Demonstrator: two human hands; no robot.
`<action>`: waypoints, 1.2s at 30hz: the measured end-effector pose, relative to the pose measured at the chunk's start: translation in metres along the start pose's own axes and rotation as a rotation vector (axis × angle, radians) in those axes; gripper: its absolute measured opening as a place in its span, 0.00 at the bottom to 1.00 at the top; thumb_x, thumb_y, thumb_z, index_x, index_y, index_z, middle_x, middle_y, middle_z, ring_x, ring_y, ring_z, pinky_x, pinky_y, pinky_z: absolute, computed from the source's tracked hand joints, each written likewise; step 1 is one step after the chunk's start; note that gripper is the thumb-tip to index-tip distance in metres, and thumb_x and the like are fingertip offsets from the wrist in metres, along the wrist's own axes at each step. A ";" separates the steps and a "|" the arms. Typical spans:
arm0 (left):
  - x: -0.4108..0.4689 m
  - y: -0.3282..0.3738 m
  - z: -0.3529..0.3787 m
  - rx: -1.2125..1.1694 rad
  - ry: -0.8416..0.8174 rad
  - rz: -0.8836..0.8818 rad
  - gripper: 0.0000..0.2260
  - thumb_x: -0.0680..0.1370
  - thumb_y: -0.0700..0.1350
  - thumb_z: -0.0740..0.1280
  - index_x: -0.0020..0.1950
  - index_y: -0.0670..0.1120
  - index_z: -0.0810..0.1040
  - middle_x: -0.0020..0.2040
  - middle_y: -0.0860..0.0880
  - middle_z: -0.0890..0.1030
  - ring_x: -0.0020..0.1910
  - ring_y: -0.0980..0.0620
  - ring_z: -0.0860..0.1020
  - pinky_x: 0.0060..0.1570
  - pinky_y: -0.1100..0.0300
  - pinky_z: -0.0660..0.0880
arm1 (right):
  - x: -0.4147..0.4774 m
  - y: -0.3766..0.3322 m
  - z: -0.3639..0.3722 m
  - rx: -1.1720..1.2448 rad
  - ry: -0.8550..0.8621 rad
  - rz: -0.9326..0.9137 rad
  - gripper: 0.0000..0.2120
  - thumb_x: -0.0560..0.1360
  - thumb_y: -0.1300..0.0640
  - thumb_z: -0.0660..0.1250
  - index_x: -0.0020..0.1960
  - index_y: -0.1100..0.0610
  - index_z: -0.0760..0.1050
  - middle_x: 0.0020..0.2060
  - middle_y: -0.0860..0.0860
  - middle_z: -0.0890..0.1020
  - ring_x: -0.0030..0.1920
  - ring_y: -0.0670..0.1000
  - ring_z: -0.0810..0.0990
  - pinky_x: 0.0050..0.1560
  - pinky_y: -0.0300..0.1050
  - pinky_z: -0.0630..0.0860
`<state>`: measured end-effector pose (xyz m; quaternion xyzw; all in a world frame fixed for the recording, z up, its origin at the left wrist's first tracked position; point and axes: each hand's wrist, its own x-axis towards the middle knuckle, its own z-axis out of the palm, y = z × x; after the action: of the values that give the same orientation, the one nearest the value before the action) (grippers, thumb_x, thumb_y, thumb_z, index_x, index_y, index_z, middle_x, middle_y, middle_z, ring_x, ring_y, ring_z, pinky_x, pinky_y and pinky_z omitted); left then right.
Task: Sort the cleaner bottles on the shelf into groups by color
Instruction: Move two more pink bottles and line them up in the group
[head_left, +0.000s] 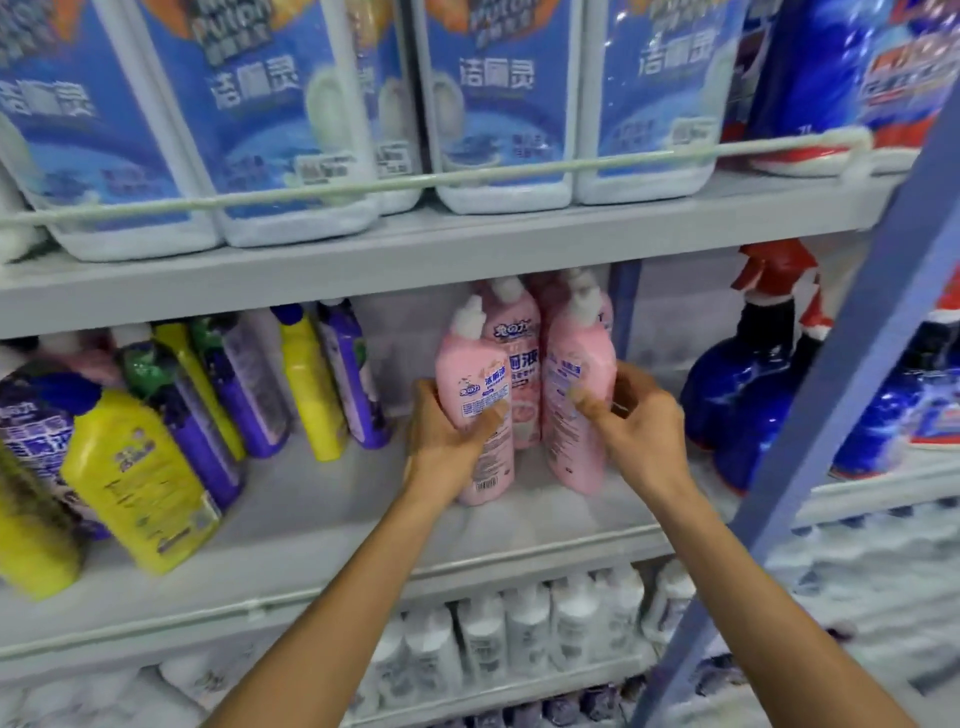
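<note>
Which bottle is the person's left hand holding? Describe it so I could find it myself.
On the middle shelf, between the yellow bottles and purple bottles on the left and the blue spray bottles on the right, stands a cluster of pink bottles. Yours is the front-left pink bottle, gripped by the left hand; unlike its pink neighbours, it shows a barcode near its base.

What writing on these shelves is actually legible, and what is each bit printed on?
"洁厕灵": blue labels of the big white plastic jugs.
"洁厕液": left pink plastic bottle, gripped by the left hand.
"兔の力": pink bottle behind it, seemingly.
Too blurred: the jugs' brand line, the right pink plastic bottle in the right hand, yellow plastic bottles, dark blue spray bottles.
</note>
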<state>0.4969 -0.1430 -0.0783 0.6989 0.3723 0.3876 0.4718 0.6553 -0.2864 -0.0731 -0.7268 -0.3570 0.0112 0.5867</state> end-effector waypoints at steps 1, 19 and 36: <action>-0.002 0.004 0.003 0.048 0.003 0.000 0.33 0.64 0.59 0.81 0.58 0.42 0.71 0.51 0.51 0.84 0.49 0.50 0.84 0.47 0.54 0.80 | 0.001 0.001 -0.002 -0.004 -0.020 0.003 0.23 0.73 0.50 0.77 0.65 0.57 0.78 0.52 0.50 0.86 0.51 0.47 0.85 0.54 0.48 0.83; -0.001 0.010 0.004 0.099 -0.322 0.035 0.38 0.66 0.46 0.84 0.70 0.56 0.68 0.61 0.57 0.79 0.57 0.61 0.79 0.53 0.63 0.79 | 0.015 0.002 -0.015 0.065 -0.227 -0.056 0.29 0.72 0.58 0.77 0.68 0.45 0.71 0.53 0.34 0.80 0.51 0.31 0.80 0.47 0.29 0.77; 0.007 -0.001 0.016 0.133 -0.225 0.020 0.28 0.70 0.48 0.82 0.64 0.55 0.71 0.57 0.58 0.82 0.56 0.57 0.81 0.58 0.55 0.80 | 0.010 0.009 -0.032 0.141 -0.410 -0.037 0.35 0.74 0.54 0.76 0.72 0.34 0.62 0.59 0.30 0.77 0.60 0.31 0.77 0.60 0.34 0.75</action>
<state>0.5142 -0.1425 -0.0823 0.7714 0.3348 0.2860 0.4594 0.6820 -0.3087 -0.0668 -0.6597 -0.4805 0.1730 0.5514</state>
